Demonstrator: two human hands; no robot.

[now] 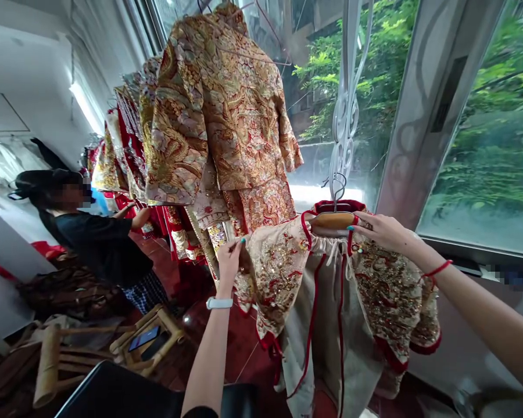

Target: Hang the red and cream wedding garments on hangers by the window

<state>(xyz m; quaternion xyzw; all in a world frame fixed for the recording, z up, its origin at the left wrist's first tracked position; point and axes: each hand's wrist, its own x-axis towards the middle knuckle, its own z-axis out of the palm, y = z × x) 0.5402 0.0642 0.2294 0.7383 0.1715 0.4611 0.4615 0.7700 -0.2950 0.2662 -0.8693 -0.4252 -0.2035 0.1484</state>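
The cream embroidered jacket (283, 273) hangs on a wooden hanger (333, 220), at 5 o'clock from the gold robe (218, 116). The right hand (383, 232) closes its grip on the hanger's 3 o'clock end, likely to steady it. The left hand (230, 255) pinches the sleeve at 9 o'clock, spreading the cloth.

Bare forearms; teal-painted nails on the left hand (229, 259) and the right hand (386, 231); white wristwatch (219, 302) on the left wrist, red string bracelet (436, 269) on the right.

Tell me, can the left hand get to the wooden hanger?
Probably yes. The left hand pinches the jacket at its shoulder, near the wooden hanger, with only cloth between them. The right hand holds the hanger's other end.
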